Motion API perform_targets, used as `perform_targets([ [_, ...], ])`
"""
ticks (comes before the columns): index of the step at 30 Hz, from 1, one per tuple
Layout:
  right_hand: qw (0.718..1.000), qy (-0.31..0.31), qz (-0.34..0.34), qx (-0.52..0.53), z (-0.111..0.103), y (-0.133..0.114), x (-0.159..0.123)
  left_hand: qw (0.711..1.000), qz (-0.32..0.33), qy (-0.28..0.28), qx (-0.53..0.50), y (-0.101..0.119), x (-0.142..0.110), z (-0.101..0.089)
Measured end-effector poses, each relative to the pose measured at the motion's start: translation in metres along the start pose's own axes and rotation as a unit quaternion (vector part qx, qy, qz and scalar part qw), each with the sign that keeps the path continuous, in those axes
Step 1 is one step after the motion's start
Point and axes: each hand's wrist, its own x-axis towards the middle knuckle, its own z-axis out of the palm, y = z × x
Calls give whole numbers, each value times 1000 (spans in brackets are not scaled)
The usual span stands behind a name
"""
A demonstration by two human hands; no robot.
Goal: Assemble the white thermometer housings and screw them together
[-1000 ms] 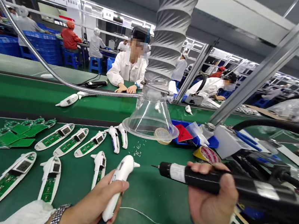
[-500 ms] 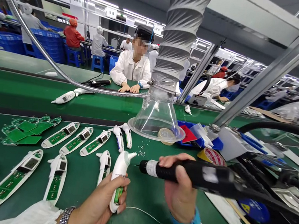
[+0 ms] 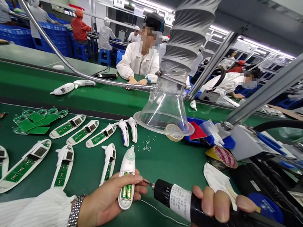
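My left hand (image 3: 111, 195) is closed around a white ear thermometer (image 3: 129, 163), its probe tip pointing away from me. Two batteries (image 3: 126, 192) show in its uncovered compartment. In my right hand (image 3: 219, 212) is a black electric screwdriver (image 3: 183, 203), fingers wrapped round its body. Its bit points left and reaches the fingertips of my left hand, beside the thermometer; whether it touches a screw I cannot tell. An open thermometer housing (image 3: 108, 164) with a green circuit board lies just left of the held one.
Several open housings (image 3: 63, 164) lie to the left, near a pile of green circuit boards (image 3: 33, 121). Loose screws (image 3: 148, 145) are scattered below a clear extraction hood (image 3: 166, 112). A blue tray (image 3: 211, 134) and tape roll (image 3: 222, 157) stand right. Across the bench sits a co-worker (image 3: 141, 58).
My left hand has turned the thermometer so its battery side faces up. The screwdriver has come lower and nearer, its bit now by my left fingertips. The whole view has shifted slightly.
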Motion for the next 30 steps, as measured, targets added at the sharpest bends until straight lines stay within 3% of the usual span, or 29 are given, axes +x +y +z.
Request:
perform_targets([
  [18, 999, -10, 24, -19, 4, 0, -3, 997, 27, -14, 66, -1, 4, -6],
  [24, 999, -19, 23, -30, 9, -3, -2, 990, 58, -39, 120, 1, 3, -6],
  [30, 997, -42, 45, -36, 7, -5, -5, 985, 37, -70, 155, 2, 4, -3],
])
